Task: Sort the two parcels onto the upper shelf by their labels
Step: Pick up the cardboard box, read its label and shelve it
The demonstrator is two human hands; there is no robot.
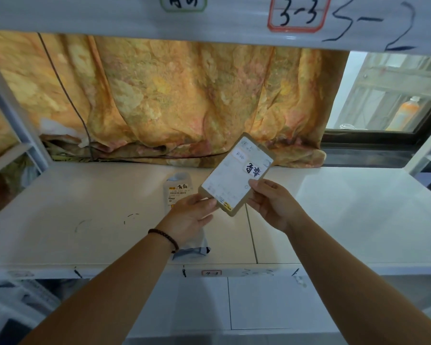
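Note:
A flat brown parcel [235, 174] with a large white shipping label and handwritten black characters is held tilted above the white shelf [85, 232]. My left hand [192, 217] grips its lower left corner and my right hand [271, 202] grips its lower right edge. A grey plastic mailer parcel [178, 191] with a yellow-marked label lies on the shelf beneath my left hand, partly hidden by hand and wrist. The upper shelf's front edge [135, 23] spans the top, carrying a green-framed label [183, 3] and a red-framed "3-3" label [297, 13].
An orange floral curtain [172, 100] hangs behind the shelf, with a dark cable [67, 95] running down it. A window [388, 95] is at the right with an orange bottle [406, 113] behind it. Shelf uprights stand at the left and right edges.

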